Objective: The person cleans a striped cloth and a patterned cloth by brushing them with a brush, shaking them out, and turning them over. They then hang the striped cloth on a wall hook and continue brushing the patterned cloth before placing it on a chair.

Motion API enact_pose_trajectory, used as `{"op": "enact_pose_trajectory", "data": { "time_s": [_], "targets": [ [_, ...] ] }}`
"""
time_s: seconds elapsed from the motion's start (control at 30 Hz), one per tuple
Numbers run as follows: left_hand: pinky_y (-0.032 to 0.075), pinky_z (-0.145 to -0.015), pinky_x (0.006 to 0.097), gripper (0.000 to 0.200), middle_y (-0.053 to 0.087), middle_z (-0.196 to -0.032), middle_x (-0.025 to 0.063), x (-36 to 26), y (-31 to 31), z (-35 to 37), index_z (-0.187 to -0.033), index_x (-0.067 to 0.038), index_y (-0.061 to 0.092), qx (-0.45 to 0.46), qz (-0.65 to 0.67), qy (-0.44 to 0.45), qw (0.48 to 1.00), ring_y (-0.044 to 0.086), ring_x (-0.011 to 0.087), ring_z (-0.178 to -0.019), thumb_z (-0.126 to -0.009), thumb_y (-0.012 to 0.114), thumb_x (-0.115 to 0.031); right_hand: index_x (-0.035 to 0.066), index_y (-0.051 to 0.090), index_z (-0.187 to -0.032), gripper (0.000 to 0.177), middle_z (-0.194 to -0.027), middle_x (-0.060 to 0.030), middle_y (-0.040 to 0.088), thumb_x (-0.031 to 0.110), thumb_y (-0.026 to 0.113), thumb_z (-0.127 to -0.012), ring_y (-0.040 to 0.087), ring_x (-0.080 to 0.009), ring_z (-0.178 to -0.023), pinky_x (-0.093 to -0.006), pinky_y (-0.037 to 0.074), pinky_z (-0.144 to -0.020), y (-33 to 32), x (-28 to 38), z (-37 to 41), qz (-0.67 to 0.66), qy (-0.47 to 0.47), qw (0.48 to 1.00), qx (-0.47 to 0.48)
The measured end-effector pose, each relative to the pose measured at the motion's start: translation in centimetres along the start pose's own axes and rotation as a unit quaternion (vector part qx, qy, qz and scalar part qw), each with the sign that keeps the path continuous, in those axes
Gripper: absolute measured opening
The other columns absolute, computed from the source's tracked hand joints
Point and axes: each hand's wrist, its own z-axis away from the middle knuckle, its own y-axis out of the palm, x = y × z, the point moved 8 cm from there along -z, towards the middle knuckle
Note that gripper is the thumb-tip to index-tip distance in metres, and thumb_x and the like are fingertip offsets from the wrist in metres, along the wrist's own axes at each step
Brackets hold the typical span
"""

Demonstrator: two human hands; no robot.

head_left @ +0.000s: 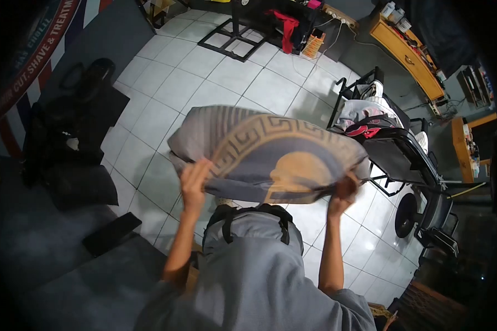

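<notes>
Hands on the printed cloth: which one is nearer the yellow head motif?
The right hand, gripping the cloth at the end nearer the yellow head motif; the left hand holds the opposite end, by the Greek-key band.

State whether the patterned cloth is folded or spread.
Spread, though not flat: the cloth stretches between left hand and right hand, print showing.

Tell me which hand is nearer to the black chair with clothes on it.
Right. The right hand grips the patterned cloth on the side toward the chair; the left hand holds its opposite side, farther away.
</notes>
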Motion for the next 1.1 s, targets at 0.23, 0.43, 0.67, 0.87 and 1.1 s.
{"op": "enact_pose_trajectory", "data": {
  "time_s": [0.23, 0.43, 0.67, 0.87, 1.1],
  "targets": [
    [0.049, -0.073, 0.0421, 0.019, 0.066, -0.091, 0.0189, 13.0, 12.8, 25.2, -0.088, -0.002, 0.067, 0.526, 0.033, -0.275, 0.804, 0.062, 0.0397, -0.083, -0.07, 0.062, -0.003, 0.001, 0.068, -0.094, 0.034, -0.087, -0.0271, 0.064, 0.029, 0.061, -0.074, 0.065, -0.0358, -0.087, -0.0437, 0.049, -0.073, 2.5, -12.9, 28.6, 0.142, 0.385, 0.647, 0.643],
    [0.047, -0.081, 0.0409, 0.011, 0.064, -0.1, 0.0201, 11.6, 10.8, 13.7, -0.085, 0.002, 0.064, 0.176, 0.103, -0.255, 0.945, 0.06, 0.0372, -0.093, -0.076, 0.06, -0.002, 0.002, 0.065, -0.104, 0.038, -0.085, -0.0219, 0.066, 0.01, 0.054, -0.068, 0.063, -0.039, -0.082, -0.0439, 0.049, -0.075, 5.3, -10.6, 17.1, 0.157, 0.247, 0.841, 0.455],
    [0.041, -0.099, 0.0385, 0.039, 0.041, -0.139, 0.0142, -1.2, -2.7, -7.1, -0.113, -0.002, 0.057, -0.15, 0.201, -0.128, 0.96, 0.044, 0.0314, -0.125, -0.075, 0.056, 0.008, -0.005, 0.054, -0.113, 0.033, -0.1, -0.0126, 0.061, 0.006, 0.054, -0.082, 0.058, -0.0227, -0.089, -0.0372, 0.046, -0.087, -0.1, 2.5, -3.2, -0.069, 0.092, 0.988, -0.108],
    [0.026, -0.107, 0.0493, 0.048, 0.038, -0.141, 0.0174, -3.1, -1.5, -3.5, -0.127, -0.002, 0.047, -0.169, 0.045, -0.007, 0.985, 0.029, 0.0403, -0.133, -0.081, 0.061, -0.005, -0.001, 0.061, -0.098, 0.022, -0.094, -0.0145, 0.064, 0.011, 0.064, -0.08, 0.062, -0.0299, -0.084, -0.0388, 0.049, -0.082, 1.2, 1.1, -0.9, -0.062, 0.083, 0.994, 0.028],
    [0.045, -0.087, 0.0466, 0.039, 0.061, -0.104, 0.03, 10.2, 12.7, 22.4, -0.099, 0.007, 0.064, 0.597, 0.001, -0.387, 0.703, 0.058, 0.0446, -0.101, -0.084, 0.051, -0.026, -0.002, 0.065, -0.084, 0.019, -0.075, -0.0251, 0.062, 0.008, 0.063, -0.068, 0.063, -0.0386, -0.07, -0.0418, 0.048, -0.061, 5.0, -7.2, 21.6, 0.097, 0.167, 0.825, 0.532]
  ]
}}
